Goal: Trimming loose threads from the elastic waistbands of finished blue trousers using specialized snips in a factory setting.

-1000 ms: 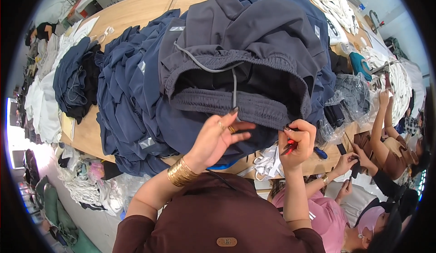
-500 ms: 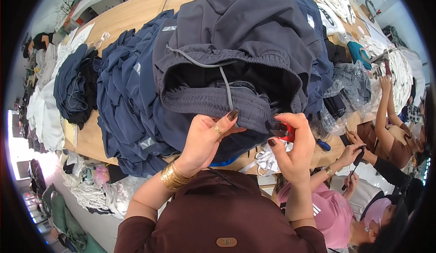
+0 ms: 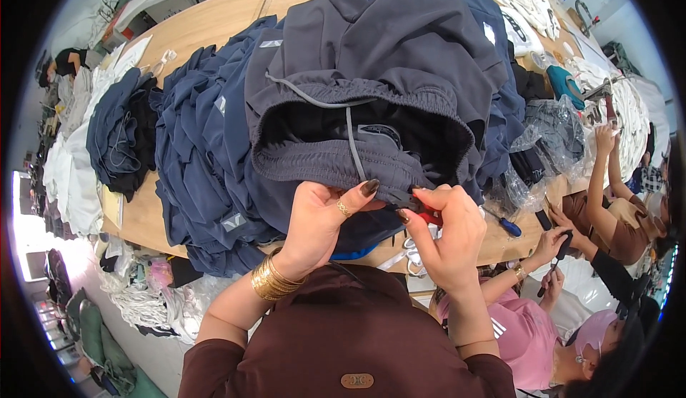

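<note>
Dark grey elastic-waist pants (image 3: 386,33) lie on top of a heap, their waistband opening turned toward me. A grey drawstring (image 3: 353,141) crosses the opening. My left hand (image 3: 319,219) pinches the near edge of the waistband (image 3: 314,158) between thumb and fingers. Just right of it, my right hand (image 3: 450,230) is closed round small red-handled snips (image 3: 431,217). Their tip meets the waistband edge between my two hands; the blades are mostly hidden by my fingers and the fabric.
Navy garments (image 3: 196,133) are heaped under and left of the pants on the wooden table (image 3: 214,12). A blue-handled screwdriver (image 3: 509,226), clear plastic bags (image 3: 518,191) and white garments lie at the right. Co-workers handle tools at the right, one in a pink shirt (image 3: 525,326).
My right hand has moved left, bringing the snips from beside the waistband to its edge near my left hand. The near waistband has shifted slightly, showing more of the inner label.
</note>
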`<control>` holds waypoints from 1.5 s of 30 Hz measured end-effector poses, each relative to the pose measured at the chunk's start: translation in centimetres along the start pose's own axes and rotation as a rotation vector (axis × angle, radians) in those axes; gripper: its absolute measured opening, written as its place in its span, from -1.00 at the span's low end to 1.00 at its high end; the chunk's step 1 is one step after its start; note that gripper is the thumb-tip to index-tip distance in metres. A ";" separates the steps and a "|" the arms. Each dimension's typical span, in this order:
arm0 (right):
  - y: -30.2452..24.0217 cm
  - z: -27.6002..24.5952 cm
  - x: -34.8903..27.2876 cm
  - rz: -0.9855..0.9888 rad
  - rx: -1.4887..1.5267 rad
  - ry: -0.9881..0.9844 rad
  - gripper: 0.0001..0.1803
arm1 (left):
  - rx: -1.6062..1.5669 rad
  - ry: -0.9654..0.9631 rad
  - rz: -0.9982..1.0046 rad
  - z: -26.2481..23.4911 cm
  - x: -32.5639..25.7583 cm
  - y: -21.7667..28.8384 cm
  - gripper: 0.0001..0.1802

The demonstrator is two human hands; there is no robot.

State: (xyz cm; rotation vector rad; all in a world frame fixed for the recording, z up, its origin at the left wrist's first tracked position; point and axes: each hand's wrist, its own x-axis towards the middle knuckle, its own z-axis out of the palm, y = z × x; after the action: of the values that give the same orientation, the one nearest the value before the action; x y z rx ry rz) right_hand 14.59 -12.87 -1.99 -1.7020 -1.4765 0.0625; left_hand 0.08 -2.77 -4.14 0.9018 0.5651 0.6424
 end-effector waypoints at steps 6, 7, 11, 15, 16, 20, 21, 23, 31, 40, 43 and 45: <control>-2.3 1.0 -0.3 -0.029 -0.006 0.004 -0.75 | -0.040 0.017 0.095 -0.7 -1.8 1.5 -0.74; -2.7 1.2 -0.4 -0.028 0.001 0.004 -0.75 | -0.039 0.004 0.107 -1.0 -2.1 1.8 -0.75; -5.3 2.3 -0.7 -0.049 -0.034 0.021 -0.76 | -0.035 -0.050 0.160 -2.9 -3.5 3.0 -0.76; -8.7 4.5 -1.0 -0.049 -0.068 0.041 -0.77 | -0.065 -0.083 0.119 -5.9 -5.2 4.9 -0.76; -9.6 5.1 -1.1 -0.048 -0.089 0.056 -0.77 | -0.014 -0.111 0.138 -6.8 -5.5 5.2 -0.71; -12.4 7.8 -1.4 0.031 -0.124 0.085 -0.80 | 0.014 -0.161 0.133 -10.5 -6.6 6.1 -0.67; -13.0 8.4 -1.4 0.063 -0.125 0.107 -0.82 | 0.007 -0.171 0.123 -11.1 -6.7 6.4 -0.67; -14.1 9.5 -1.8 0.098 -0.107 0.120 -0.83 | -0.095 -0.169 0.055 -12.1 -6.9 6.9 -0.74; -16.2 11.6 -3.1 0.282 -0.140 0.204 -0.79 | -0.049 -0.304 -0.056 -14.3 -6.5 7.4 -0.67; -16.2 10.5 -3.1 0.233 -0.225 0.179 -0.81 | -0.047 -0.401 -0.157 -13.5 -5.7 7.3 -0.70; -16.0 10.2 -3.2 0.216 -0.249 0.160 -0.81 | -0.073 -0.435 -0.181 -13.3 -5.5 7.1 -0.70; -15.5 10.5 -3.5 0.269 -0.191 0.196 -0.81 | -0.085 -0.450 -0.193 -13.2 -5.3 7.0 -0.70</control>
State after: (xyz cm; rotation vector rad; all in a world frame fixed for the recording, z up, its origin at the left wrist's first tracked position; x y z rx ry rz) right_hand -4.33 -10.98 -0.68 -1.9926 -1.1330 -0.1016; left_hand -14.40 3.60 -3.93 0.8646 0.2136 0.2721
